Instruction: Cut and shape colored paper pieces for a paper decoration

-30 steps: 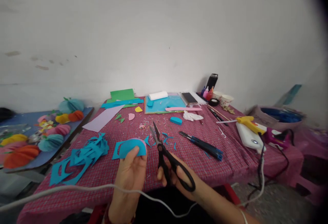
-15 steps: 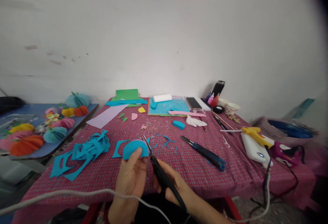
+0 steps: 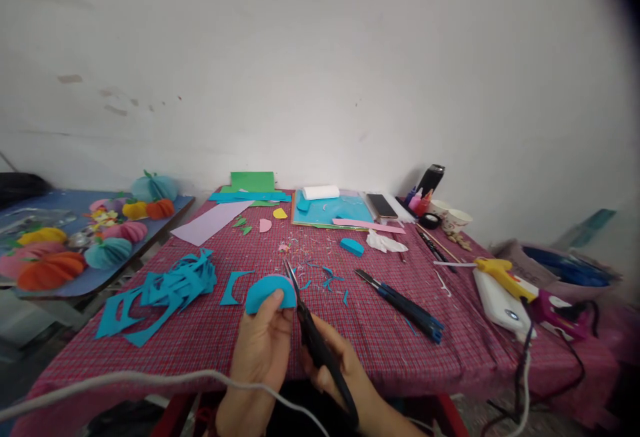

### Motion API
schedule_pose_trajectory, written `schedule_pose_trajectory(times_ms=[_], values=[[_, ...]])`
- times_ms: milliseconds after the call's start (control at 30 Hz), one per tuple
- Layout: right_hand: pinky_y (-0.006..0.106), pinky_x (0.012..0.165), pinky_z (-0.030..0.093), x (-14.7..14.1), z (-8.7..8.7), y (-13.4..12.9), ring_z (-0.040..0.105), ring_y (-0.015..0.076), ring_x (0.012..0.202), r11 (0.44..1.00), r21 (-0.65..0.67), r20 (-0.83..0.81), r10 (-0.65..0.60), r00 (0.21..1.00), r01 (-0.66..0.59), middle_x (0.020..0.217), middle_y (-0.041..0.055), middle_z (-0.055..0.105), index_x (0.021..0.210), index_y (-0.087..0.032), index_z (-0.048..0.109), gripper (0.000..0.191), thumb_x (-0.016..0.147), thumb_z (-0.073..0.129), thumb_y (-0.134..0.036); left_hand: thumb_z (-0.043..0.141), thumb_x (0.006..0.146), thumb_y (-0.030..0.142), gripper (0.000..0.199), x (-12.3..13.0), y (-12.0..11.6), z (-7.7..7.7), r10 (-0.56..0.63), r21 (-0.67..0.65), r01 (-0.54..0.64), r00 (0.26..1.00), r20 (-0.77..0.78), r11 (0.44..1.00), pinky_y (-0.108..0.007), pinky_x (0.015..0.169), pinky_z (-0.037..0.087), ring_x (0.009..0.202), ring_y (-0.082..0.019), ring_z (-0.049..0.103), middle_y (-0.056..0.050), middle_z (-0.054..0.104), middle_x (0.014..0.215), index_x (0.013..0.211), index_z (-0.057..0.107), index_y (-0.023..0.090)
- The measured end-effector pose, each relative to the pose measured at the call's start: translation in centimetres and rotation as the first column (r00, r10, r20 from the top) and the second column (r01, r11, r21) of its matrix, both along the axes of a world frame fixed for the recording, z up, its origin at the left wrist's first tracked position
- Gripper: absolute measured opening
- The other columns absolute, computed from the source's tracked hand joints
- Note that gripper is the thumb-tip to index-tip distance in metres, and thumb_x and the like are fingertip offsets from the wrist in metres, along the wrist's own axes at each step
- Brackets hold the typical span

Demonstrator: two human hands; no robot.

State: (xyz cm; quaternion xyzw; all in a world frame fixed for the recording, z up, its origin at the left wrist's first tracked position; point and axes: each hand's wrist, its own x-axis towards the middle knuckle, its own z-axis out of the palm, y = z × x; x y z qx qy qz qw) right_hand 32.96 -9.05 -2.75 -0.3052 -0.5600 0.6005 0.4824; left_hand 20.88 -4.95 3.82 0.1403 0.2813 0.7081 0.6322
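The left hand (image 3: 263,347) has its grip closed around a blue half-round paper (image 3: 264,293), thumb pressed on the front, the curved edge facing up. A sliver of pink shows behind the paper's right side. The right hand (image 3: 340,367) grasps black-handled scissors (image 3: 316,340), which point up and away, blades just beside the paper's right edge; whether they touch it is hard to tell. Both hands are over the near part of the tabletop (image 3: 210,340), which is covered in a red checked cloth.

Just beyond the left hand lies a bracket-shaped blue scrap (image 3: 230,289), and farther left is a tangled heap of blue offcuts (image 3: 177,287). Small blue snippets (image 3: 327,280) are scattered past the scissors. To their right, a utility knife (image 3: 403,307) lies at a slant. Farther back are a blue half-round stack (image 3: 352,246), a crumpled tissue (image 3: 385,242) and a pink strip (image 3: 367,225), with a phone (image 3: 382,206) behind them. At the right, a yellow glue gun (image 3: 500,276) rests on a white box (image 3: 503,302). Left of the tabletop, paper pumpkins (image 3: 53,272) sit on a blue board (image 3: 103,280). A pale cable (image 3: 175,376) crosses the foreground.
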Motion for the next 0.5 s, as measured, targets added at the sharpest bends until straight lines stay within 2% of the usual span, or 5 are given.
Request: schedule_pose_trajectory(times_ms=[133, 333, 500], values=[[0.024, 0.051, 0.035, -0.19, 0.24, -0.1, 0.033, 0.0097, 0.053, 0.998, -0.024, -0.083, -0.061, 0.995, 0.06, 0.066, -0.0012, 0.045, 0.129, -0.026, 0.053, 0.078, 0.063, 0.071, -0.063, 0.077, 0.056, 0.011, 0.02, -0.04, 0.01, 0.2, 0.008, -0.017, -0.008, 1.0, 0.002, 1.0, -0.02, 0.056, 0.049, 0.056, -0.008, 0.056, 0.005, 0.061, 0.063, 0.063, 0.059, 0.016], [0.032, 0.063, 0.046, -0.22, -0.16, -0.29, 0.05, 0.0173, 0.065, 0.993, 0.002, -0.042, -0.118, 0.992, 0.118, 0.08, 0.0046, 0.057, 0.128, -0.028, 0.055, 0.074, 0.064, 0.069, -0.062, 0.077, 0.055, 0.011, 0.02, 0.12, -0.02, 0.15, 0.027, -0.058, -0.026, 1.0, 0.013, 0.998, -0.021, 0.057, 0.05, 0.059, -0.01, 0.058, 0.005, 0.062, 0.063, 0.064, 0.061, 0.016], [0.026, 0.053, 0.042, 0.01, -0.28, -0.25, 0.042, 0.0116, 0.054, 0.997, -0.034, -0.089, -0.067, 0.994, 0.064, 0.072, 0.0016, 0.054, 0.129, -0.026, 0.053, 0.074, 0.065, 0.07, -0.06, 0.077, 0.054, 0.01, 0.021, 0.06, 0.23, 0.16, 0.052, -0.028, -0.052, 0.999, -0.007, 0.998, -0.021, 0.059, 0.05, 0.06, -0.009, 0.057, 0.005, 0.06, 0.063, 0.064, 0.059, 0.017]])
